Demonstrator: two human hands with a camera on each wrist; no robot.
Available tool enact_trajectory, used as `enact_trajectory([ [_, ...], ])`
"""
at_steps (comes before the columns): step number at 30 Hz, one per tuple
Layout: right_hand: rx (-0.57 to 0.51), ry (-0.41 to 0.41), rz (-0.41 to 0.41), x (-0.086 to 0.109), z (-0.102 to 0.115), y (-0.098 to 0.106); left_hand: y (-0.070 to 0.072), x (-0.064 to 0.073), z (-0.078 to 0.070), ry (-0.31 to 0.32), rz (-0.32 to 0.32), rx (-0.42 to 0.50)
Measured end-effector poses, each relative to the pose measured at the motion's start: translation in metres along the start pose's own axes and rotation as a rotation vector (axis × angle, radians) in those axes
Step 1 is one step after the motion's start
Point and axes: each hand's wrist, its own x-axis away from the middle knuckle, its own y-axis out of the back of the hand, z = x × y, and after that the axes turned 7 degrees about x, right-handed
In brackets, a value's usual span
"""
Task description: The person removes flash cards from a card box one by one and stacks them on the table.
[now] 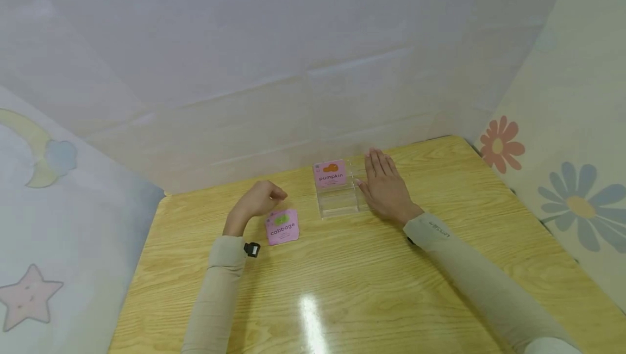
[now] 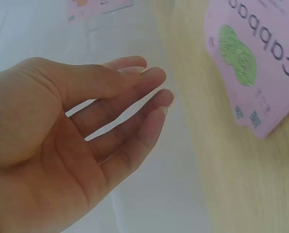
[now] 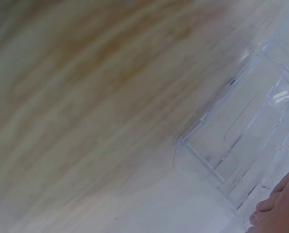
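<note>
My left hand (image 1: pixel 256 200) hovers just behind a stack of pink cards (image 2: pixel 261 58), its fingers loosely bent with nothing between them. The top card reads "cabbage" and shows a green vegetable. To the right of the stack stands a clear plastic box (image 1: pixel 338 203) with divided compartments. A pink "pumpkin" card (image 1: pixel 331 174) with an orange picture lies in its back left compartment. My right hand (image 1: pixel 388 193) lies flat over the box's right side, fingers straight and together, covering part of it. In the right wrist view, only a few fingers (image 3: pixel 275 208) show beside the clear dividers.
A wooden table (image 1: pixel 293 278) carries everything, with a bright light reflection near its front. A pale sheet wall (image 1: pixel 274 98) rises right behind the table's back edge. Printed side panels with flowers (image 1: pixel 582 207) and a star (image 1: pixel 30 297) stand at right and left.
</note>
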Motion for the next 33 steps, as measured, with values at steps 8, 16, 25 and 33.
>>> enact_trajectory([
  [8,0.006,0.007,-0.017,0.000,-0.001,-0.003,0.001,0.002,-0.013,-0.001,-0.002,0.003],
  [16,-0.003,0.012,-0.018,0.000,0.000,-0.001,0.002,0.001,-0.022,-0.030,-0.045,-0.009],
  [25,-0.025,0.001,0.012,0.001,0.000,0.001,-0.003,-0.007,-0.028,-0.100,-0.155,-0.121],
  [33,-0.024,0.007,0.006,0.001,-0.001,0.001,-0.001,-0.008,-0.033,-0.107,-0.186,-0.106],
])
